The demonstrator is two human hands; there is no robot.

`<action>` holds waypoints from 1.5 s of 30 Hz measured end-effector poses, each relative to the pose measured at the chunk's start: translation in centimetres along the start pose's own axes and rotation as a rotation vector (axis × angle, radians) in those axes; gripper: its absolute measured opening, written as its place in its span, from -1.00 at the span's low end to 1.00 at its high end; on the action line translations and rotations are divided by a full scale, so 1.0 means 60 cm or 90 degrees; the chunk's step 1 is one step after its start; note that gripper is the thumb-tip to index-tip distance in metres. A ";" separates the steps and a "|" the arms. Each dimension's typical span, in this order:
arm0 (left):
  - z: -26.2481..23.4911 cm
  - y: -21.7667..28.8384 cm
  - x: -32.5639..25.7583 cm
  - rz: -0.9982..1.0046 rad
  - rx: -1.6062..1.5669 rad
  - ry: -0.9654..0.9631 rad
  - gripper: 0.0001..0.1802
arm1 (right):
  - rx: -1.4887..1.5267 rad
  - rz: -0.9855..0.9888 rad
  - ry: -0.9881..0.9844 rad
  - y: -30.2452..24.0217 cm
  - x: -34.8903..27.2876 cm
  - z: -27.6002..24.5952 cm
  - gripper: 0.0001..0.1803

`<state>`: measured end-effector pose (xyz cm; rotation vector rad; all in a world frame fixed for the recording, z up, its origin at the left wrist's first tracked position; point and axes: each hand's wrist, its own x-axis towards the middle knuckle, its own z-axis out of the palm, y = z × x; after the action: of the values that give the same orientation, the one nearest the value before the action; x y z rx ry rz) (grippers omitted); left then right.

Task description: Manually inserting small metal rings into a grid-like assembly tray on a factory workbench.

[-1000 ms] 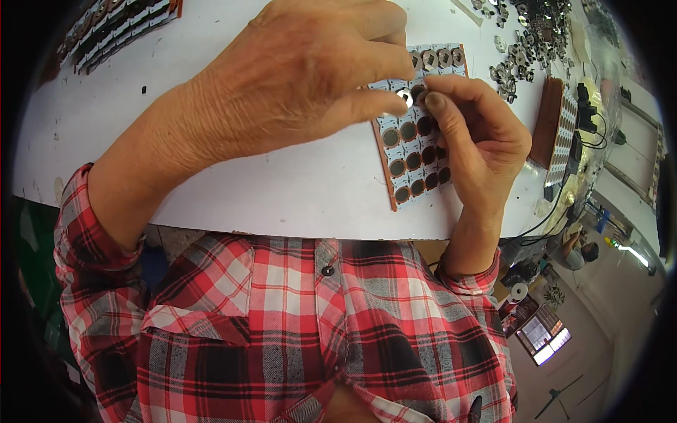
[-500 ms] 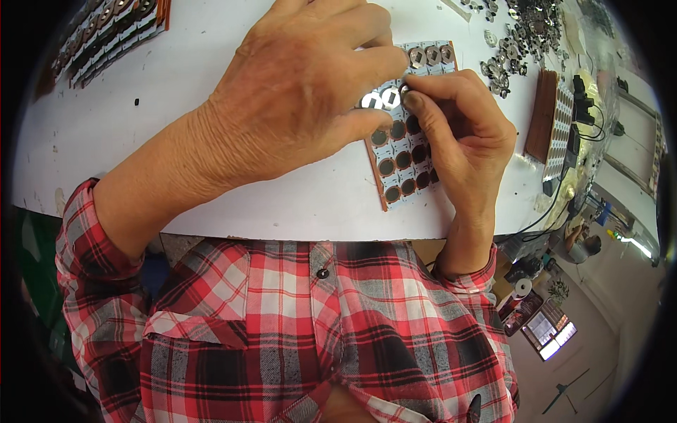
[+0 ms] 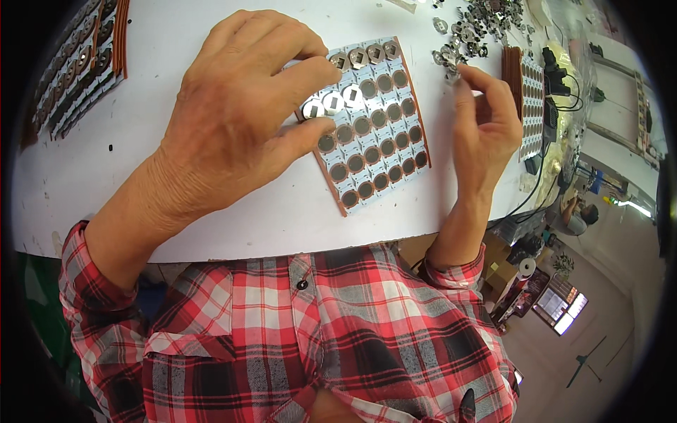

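Note:
A pale blue circuit board panel (image 3: 387, 147) with rows of dark round pads lies on the white table before me. Round silver metal clips (image 3: 358, 57) line its far row, and three more shiny clips (image 3: 333, 103) sit at the left of the second row. My left hand (image 3: 243, 116) rests over the panel's left edge, thumb and forefinger apart, nothing seen between them; its other fingers are partly hidden. To the panel's right, my right hand (image 3: 486, 123) has thumb and forefinger pinched on a small metal clip (image 3: 452, 76) at the near edge of a loose heap.
The heap of loose metal clips (image 3: 486, 27) spreads at the far right. Stacked panels (image 3: 530, 106) stand by black cables (image 3: 564, 92) at the right edge. More panels with clips (image 3: 84, 63) lie at the far left. Another person (image 3: 580, 215) is in the background right.
My right hand has left the panel and moved right to the heap. A third clip in the second row is now uncovered. The view has shifted, so the panel appears farther left.

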<state>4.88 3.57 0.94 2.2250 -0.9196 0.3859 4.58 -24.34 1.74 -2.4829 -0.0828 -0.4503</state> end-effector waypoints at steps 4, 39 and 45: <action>-0.001 0.000 0.001 -0.005 0.007 -0.011 -0.49 | -0.075 0.033 0.034 0.018 0.000 0.011 -0.88; 0.001 -0.005 -0.001 0.005 -0.021 -0.006 -0.51 | 0.668 0.288 -0.226 -0.058 -0.012 0.000 -0.87; -0.043 -0.004 0.016 -0.020 -0.021 -0.147 -0.57 | 0.501 0.210 -0.273 -0.059 -0.007 0.001 -0.86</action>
<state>5.70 5.01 3.16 2.2835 -1.0000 0.0993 3.66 -21.40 3.52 -1.7246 -0.0141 0.2330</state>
